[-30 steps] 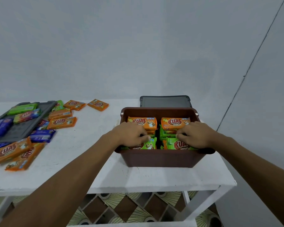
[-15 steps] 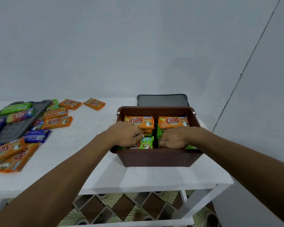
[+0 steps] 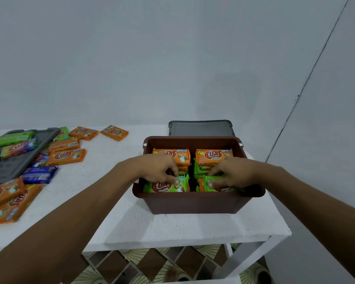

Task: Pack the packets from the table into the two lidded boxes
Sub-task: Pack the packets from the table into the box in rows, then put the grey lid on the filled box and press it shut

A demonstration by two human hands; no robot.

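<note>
**Step in hand:** the person is seating 2 packets in the front row of the brown box (image 3: 193, 203), which is standing open at the right end of the worktop (image 3: 131, 222). The left grip (image 3: 158, 171) is curling over the left green packet (image 3: 166, 187), with fingertips and thumb pinching its far edge. The right grip (image 3: 232, 173) is doing likewise with the right green packet (image 3: 205, 181), its bent fingers closing on the top edge. Both packets are lying inside the box against the front wall, with a dark gap between the 2 columns. Behind them, orange packets (image 3: 213, 155) are topping the rear stacks, close to the rim.

**Surroundings:** the grey lid (image 3: 200, 129) is lying flat just behind the box. Loose packets (image 3: 67, 155) in orange, green and blue are waiting at the left, some on a dark grey tray (image 3: 19, 160). No second box is showing.

**Judgement:** this box is nearing full. The next move is calling for both grips to let go and lift clear without dragging the packets up. After that comes either fetching more from the left or fitting the lid, provided nothing is standing proud of the rim.
</note>
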